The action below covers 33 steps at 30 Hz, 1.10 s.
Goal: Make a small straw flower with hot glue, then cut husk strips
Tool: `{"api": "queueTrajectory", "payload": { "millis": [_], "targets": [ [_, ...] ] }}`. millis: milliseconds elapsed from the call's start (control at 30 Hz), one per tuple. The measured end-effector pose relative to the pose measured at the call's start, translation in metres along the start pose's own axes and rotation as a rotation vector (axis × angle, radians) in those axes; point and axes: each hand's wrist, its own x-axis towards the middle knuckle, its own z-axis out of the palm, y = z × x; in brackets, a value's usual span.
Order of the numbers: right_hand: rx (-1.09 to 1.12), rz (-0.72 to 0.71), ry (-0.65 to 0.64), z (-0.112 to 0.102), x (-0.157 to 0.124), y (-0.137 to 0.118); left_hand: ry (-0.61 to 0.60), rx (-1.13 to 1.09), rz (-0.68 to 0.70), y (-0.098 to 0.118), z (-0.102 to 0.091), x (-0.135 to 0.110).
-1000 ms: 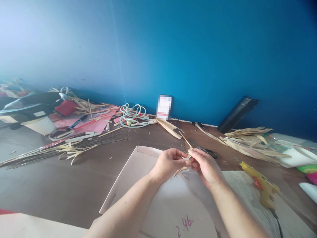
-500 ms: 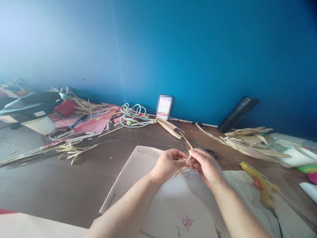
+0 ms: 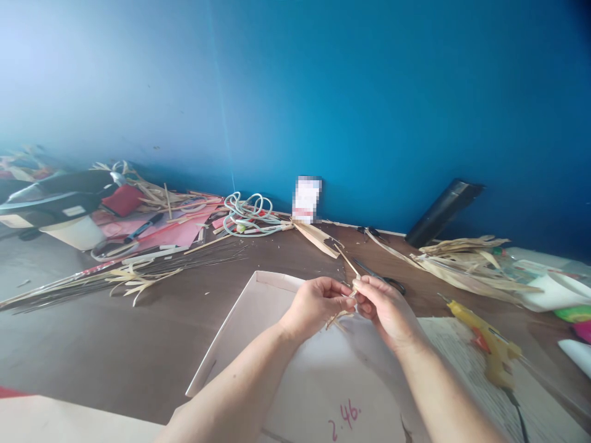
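Note:
My left hand (image 3: 316,306) and my right hand (image 3: 384,309) meet above a shallow white cardboard box (image 3: 258,320). Both pinch a small bundle of thin dried straw strips (image 3: 347,294). One strip sticks up and away between the fingertips, and loose ends hang below the hands. The fingers of both hands are curled and closed on the straw. Black scissors (image 3: 381,280) lie just beyond my right hand.
A yellow glue gun (image 3: 487,341) lies at the right on printed paper. Dried husk leaves (image 3: 466,264) pile at the back right beside a black tube (image 3: 441,212). A coiled white cable (image 3: 247,215), pink paper (image 3: 170,231) and long thin sticks (image 3: 124,274) lie at the left.

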Motion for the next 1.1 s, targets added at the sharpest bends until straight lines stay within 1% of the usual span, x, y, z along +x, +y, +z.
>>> {"api": "queueTrajectory", "payload": {
  "millis": [167, 367, 600, 800, 967, 1100],
  "targets": [
    [0.008, -0.014, -0.011, -0.0032, 0.0022, 0.0064, -0.002, -0.006, 0.0, 0.0006, 0.0009, 0.0001],
    [0.039, 0.008, -0.02, -0.0038, 0.0011, 0.0061, 0.009, -0.042, 0.01, -0.0019, 0.0005, 0.0022],
    [0.152, 0.054, -0.073, -0.0031, 0.0005, 0.0059, 0.008, -0.069, 0.044, -0.0028, -0.0007, 0.0015],
    [0.222, 0.074, -0.101, -0.0025, 0.0002, 0.0057, -0.004, -0.099, 0.036, -0.0006, 0.0003, 0.0008],
    [0.216, 0.072, -0.13, -0.0023, 0.0001, 0.0061, -0.035, -0.131, 0.044, -0.0009, 0.0008, 0.0019],
    [0.214, 0.068, -0.133, -0.0024, -0.0001, 0.006, -0.048, -0.12, 0.078, -0.0021, 0.0003, 0.0025]
  ]
}}
